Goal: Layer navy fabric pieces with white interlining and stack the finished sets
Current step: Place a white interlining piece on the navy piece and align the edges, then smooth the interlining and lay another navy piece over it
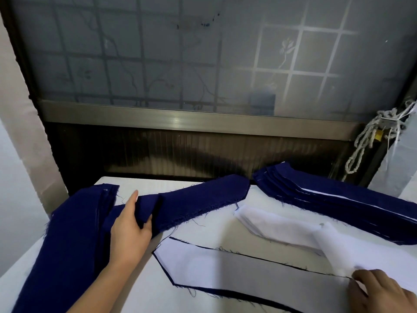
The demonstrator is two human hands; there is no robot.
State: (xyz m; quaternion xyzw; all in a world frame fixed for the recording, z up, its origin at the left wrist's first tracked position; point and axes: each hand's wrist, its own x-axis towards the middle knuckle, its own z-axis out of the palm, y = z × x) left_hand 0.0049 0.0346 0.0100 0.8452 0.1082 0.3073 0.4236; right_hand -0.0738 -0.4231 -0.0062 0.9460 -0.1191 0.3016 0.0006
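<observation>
**Limp cloth, light lining: take hold near the ends**

At the lower left of the frame a pile of long navy woven fabric strips (67, 233) drapes off the white table (158, 181). Just beside it the left hand (128, 231) pinches a fold of one pointed navy strip (198, 199), thumb on top and fingers beneath. The strip sags and frays at the edges, so it is likely soft and light. Holding it near both ends should keep it flat.

At lower centre a sheet of white interlining (248, 274) lies on a navy piece whose edge shows all round it. Above it, loose thin white interlining pieces (282, 227) look flimsy and easily shifted.

At the lower right the right hand (383, 292) curls its fingers on the interlining's end; whether it pinches or only presses, I cannot tell.

The stack of finished navy-and-white sets (338, 199) lies at the right, with a tangle of pale cord (372, 141) above it.

The loose interlining lies between the strip and that stack.
</observation>
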